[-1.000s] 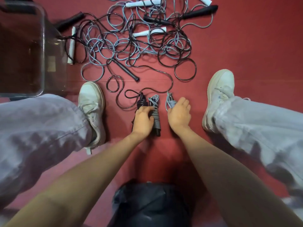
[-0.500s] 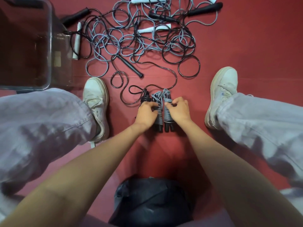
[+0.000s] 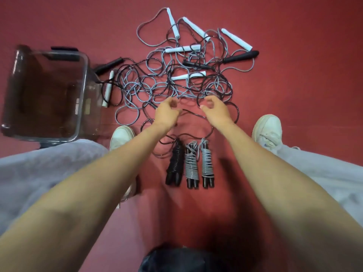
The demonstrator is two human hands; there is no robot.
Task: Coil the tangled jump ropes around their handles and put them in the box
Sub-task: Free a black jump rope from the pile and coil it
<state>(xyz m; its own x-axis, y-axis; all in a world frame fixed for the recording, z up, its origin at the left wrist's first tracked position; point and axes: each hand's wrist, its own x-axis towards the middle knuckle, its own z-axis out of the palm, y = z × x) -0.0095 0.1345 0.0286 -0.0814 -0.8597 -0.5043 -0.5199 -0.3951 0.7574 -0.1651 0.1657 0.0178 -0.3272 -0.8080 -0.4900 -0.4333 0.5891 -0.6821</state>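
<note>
Tangled grey-and-black plastic jump ropes (image 3: 184, 76)
Left hand (image 3: 167, 112), right hand (image 3: 216, 109): fingers loosely curled, empty; cord probably limp, so grasp rigid handles (image 3: 236, 39).

The red floor (image 3: 294, 85) carries a loose tangle of jump ropes (image 3: 176, 83) at twelve o'clock, grey and black cords looped over one another with white handles and black handles scattered through it. A clear box (image 3: 82, 95) sits at ten o'clock, just beside the tangle. Near the centre three coiled bundles lie side by side: a black bundle (image 3: 175, 163) and two grey bundles (image 3: 191, 167). A white shoe (image 3: 121, 136) rests at nine o'clock, another shoe (image 3: 268, 128) at three o'clock, and a dark bag (image 3: 176, 260) at six.
</note>
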